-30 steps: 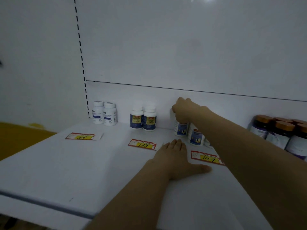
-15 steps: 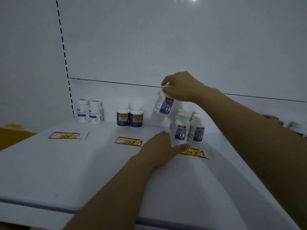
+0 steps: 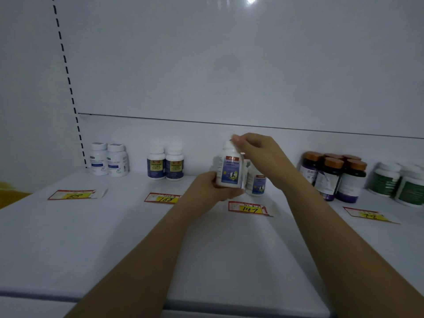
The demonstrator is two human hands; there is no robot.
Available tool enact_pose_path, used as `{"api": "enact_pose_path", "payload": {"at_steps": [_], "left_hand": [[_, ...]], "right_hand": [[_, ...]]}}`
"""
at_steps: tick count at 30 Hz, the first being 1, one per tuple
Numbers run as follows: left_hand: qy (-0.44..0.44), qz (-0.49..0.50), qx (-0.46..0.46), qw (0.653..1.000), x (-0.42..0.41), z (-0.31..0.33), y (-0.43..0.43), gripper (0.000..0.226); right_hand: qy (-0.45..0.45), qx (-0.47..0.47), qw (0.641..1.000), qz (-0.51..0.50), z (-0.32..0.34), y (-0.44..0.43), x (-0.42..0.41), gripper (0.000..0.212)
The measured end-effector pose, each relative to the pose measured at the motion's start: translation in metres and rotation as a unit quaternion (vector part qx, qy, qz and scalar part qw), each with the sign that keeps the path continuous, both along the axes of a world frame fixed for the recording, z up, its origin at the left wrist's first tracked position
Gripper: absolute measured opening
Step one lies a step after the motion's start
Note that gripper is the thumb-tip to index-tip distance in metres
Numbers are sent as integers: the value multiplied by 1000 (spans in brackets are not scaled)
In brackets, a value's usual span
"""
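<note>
A white pill bottle (image 3: 230, 169) with a blue label is held upright above the white shelf (image 3: 91, 237), in front of the price tag marked 147 (image 3: 249, 208). My left hand (image 3: 212, 188) grips its lower part from the left and below. My right hand (image 3: 258, 149) pinches its white cap from above. Behind it, one more bottle of the same kind (image 3: 257, 182) stands on the shelf, partly hidden by my right wrist.
Along the back wall stand two white bottles (image 3: 109, 161), two blue-and-yellow labelled bottles (image 3: 165, 165), several dark bottles with brown caps (image 3: 333, 174) and green-labelled white bottles (image 3: 400, 183). Price tags 88 (image 3: 74, 195), 168 (image 3: 163, 198) and one at the right (image 3: 369, 215) lie on the shelf.
My right hand lifted the bottle from the back row and brought it forward and down. My left hand left the shelf surface and took hold of the bottle's lower part.
</note>
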State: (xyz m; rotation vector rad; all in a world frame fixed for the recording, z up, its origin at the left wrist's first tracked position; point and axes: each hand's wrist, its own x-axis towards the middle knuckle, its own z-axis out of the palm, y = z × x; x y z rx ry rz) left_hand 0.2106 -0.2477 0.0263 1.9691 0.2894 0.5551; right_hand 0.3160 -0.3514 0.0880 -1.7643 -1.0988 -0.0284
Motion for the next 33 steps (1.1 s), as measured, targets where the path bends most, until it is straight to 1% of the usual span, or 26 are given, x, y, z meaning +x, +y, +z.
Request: {"api": "enact_pose_path", "payload": {"at_steps": [2,4,7,15,22,25,28,31,33], "left_hand": [[-3,-13,-9,1000,1,0,0,22],[-7,-24,-11,1000,1,0,1,21],[-15,-41,-23,999,-1,0,0,21],[-12,-45,-35,998,-2,1,-2,23],[-1,-44,-34,998,-1,1,-2,34],[4,-43,-34,998,-1,1,-2,33],[-8,-39,-37,999,-2,3,-3,33],[-27,-34,-37,998,-1,4,-2,34],[-31,-39,-67,997,-2,4,-2,33]], "right_hand": [[78,28,995,54,-4,-3,2,22],[109,42,990,77,-5,-5,4,19],[114,44,989,85,-7,-5,5,20],[118,50,987,93,-11,-5,7,20],[112,50,988,99,-11,-5,7,19],[115,49,987,99,-11,-5,7,19],[125,52,987,91,-10,-4,7,18],[133,54,987,74,-9,-2,7,25],[148,59,985,73,-8,-3,7,22]]}}
